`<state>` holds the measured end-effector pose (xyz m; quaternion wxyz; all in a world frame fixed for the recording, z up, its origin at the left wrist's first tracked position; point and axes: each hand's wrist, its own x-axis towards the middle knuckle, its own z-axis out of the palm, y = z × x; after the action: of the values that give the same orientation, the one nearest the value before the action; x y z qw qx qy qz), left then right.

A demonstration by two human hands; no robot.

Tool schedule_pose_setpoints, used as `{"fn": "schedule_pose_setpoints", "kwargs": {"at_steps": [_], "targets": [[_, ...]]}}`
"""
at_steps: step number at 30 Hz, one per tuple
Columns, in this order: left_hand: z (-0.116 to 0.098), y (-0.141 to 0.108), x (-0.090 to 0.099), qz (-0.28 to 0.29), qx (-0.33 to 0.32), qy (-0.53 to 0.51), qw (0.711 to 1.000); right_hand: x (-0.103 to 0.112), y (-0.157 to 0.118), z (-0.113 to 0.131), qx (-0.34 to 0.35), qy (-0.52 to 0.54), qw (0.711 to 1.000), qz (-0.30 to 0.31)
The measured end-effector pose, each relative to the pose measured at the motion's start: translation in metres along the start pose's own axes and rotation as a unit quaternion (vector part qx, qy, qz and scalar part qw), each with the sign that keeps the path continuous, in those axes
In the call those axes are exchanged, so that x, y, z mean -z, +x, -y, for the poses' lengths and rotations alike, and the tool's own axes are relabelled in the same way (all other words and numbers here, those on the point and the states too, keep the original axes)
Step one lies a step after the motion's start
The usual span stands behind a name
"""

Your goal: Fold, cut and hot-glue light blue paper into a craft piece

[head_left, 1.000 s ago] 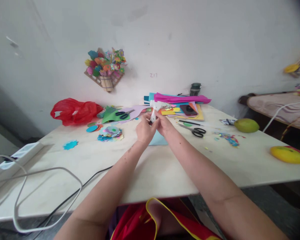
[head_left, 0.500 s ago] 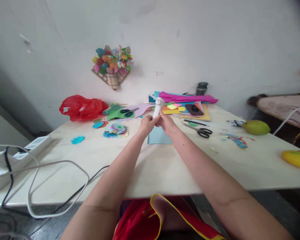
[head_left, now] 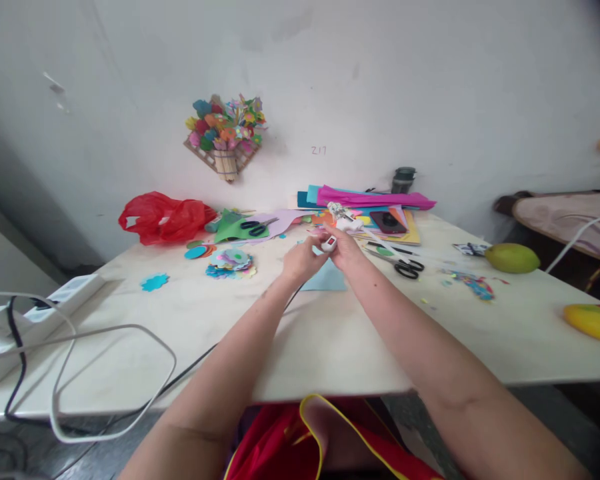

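Note:
A white hot glue gun [head_left: 349, 224] is held above the table, turned sideways, with a pale glue stick [head_left: 387, 246] jutting out to the right. The butt of its handle, bearing a red switch, faces me. My right hand [head_left: 347, 252] is closed around the handle. My left hand [head_left: 303, 259] is closed at the handle's near end, fingers against it; its fingertips are partly hidden. A black cord [head_left: 196, 362] runs from under my left hand toward the left. Below both hands lies a light blue sheet [head_left: 325, 280].
Black-handled scissors [head_left: 405, 268] lie right of my hands, another pair [head_left: 255, 228] at the back left. Flower-shaped cutouts [head_left: 231, 261] are stacked left. A power strip [head_left: 73, 293] with looping white cable stands at the left edge. Mangoes [head_left: 513, 257] sit right, a red bag [head_left: 165, 217] back left.
The glue gun has turned from upright onto its side, so its handle end now faces me and the glue stick points right. My hands have shifted slightly right with it.

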<state>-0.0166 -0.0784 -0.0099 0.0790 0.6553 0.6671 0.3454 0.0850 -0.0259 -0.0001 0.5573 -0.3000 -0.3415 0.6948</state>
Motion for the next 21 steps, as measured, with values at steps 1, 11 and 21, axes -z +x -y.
{"fn": "schedule_pose_setpoints", "kwargs": {"at_steps": [1,11,21], "targets": [[0.009,0.005,0.005,0.013,0.018,-0.041,0.999,0.004,0.004,0.001,-0.011,-0.008,1.000,0.004],[0.051,0.002,0.004,0.024,0.109,0.199,0.974,0.004,0.021,-0.012,-0.029,-0.120,0.992,-0.012],[0.049,-0.011,-0.008,0.096,-0.045,0.294,0.950,-0.005,0.020,-0.019,-0.051,-0.183,0.982,-0.002]]}}
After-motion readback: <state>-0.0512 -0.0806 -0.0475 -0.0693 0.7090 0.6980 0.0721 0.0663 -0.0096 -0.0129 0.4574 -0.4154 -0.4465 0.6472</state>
